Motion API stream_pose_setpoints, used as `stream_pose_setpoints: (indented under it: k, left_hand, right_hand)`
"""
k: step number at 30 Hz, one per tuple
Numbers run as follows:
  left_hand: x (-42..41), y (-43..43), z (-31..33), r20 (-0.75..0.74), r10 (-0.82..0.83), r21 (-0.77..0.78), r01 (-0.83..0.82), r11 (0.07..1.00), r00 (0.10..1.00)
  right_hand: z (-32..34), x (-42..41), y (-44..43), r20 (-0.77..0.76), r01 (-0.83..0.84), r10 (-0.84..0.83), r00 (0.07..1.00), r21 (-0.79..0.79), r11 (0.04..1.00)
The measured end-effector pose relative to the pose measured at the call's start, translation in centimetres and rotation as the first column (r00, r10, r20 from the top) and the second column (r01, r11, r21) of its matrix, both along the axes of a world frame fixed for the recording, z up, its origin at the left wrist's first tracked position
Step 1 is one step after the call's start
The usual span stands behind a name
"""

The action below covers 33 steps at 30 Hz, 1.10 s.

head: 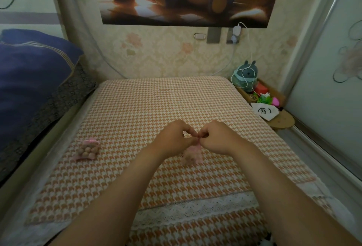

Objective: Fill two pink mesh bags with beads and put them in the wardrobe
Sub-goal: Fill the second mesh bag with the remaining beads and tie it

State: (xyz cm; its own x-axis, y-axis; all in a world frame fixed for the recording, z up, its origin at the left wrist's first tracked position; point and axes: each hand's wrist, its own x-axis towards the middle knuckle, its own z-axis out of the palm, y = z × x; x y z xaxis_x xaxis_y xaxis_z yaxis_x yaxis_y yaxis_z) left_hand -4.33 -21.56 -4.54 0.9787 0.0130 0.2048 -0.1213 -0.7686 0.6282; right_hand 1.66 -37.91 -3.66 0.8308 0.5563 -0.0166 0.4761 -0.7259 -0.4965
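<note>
A pink mesh bag (pixel 193 154) with beads inside hangs just above the orange checked table cover (pixel 137 108), blurred. My left hand (pixel 174 138) and my right hand (pixel 217 138) meet above it, fingers pinched at its gathered top. Their knuckles hide the bag's mouth. A second pink mesh bag (pixel 88 149), full of tan beads and closed at its top, lies on the cover to the left, well apart from both hands.
A dark blue pillow (pixel 33 65) on a bed borders the left. At the right back, a wooden tray (pixel 260 92) holds a grey plush toy (pixel 245 76) and small toys. A pale sliding door (pixel 329 89) stands on the right.
</note>
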Motion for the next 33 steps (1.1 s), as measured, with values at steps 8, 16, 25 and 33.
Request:
stream_pose_setpoints:
  k: [8,16,25,33]
  left_hand:
    - [0.8,0.7,-0.3,-0.182,0.033,0.013,-0.031,0.999,0.983]
    - [1.5,1.8,-0.5,-0.096,0.007,-0.153,-0.022,0.988,0.995]
    - [1.9,3.1,-3.1,-0.212,0.036,0.231,0.014,0.973,0.977]
    - [2.4,3.5,-3.6,-0.212,0.022,0.375,0.060,0.925,0.977]
  right_hand:
    - [-0.4,0.5,0.0,-0.009,0.004,-0.003,1.000,0.031,1.000]
    - [-0.8,0.7,0.2,0.052,0.070,-0.073,0.996,0.053,0.996]
    - [-1.4,0.9,-0.3,0.099,0.076,-0.082,0.992,0.061,0.995]
    - [-1.6,1.3,-0.1,0.137,0.087,-0.097,0.986,0.073,0.994]
